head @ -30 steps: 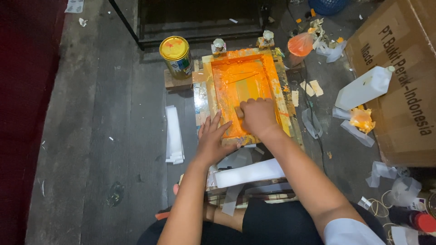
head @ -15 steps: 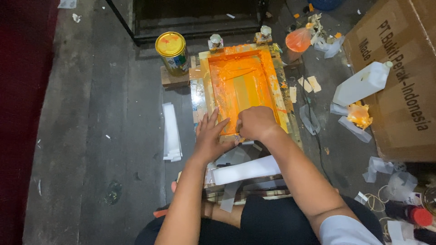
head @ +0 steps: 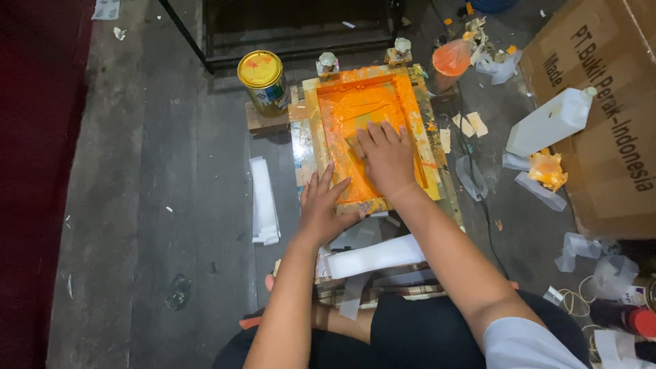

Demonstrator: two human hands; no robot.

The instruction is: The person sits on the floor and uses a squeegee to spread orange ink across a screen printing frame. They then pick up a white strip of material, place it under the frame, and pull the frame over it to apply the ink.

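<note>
Item: rectangular wooden printing frame coated in orange ink (head: 328,147), lying on the floor straight ahead of me, long axis running away from my body.
Right hand (head: 387,158): inside the frame, fingers together, pressed flat on a small squeegee (head: 357,139).
Left hand (head: 322,203): fingers spread, bracing the near left corner.

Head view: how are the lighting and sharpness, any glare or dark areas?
Head view: sharp and evenly lit around the orange screen frame, with both the left hand and right hand crisp; slight sheen on the yellow can; the left edge and top fall into deep shadow.
</note>
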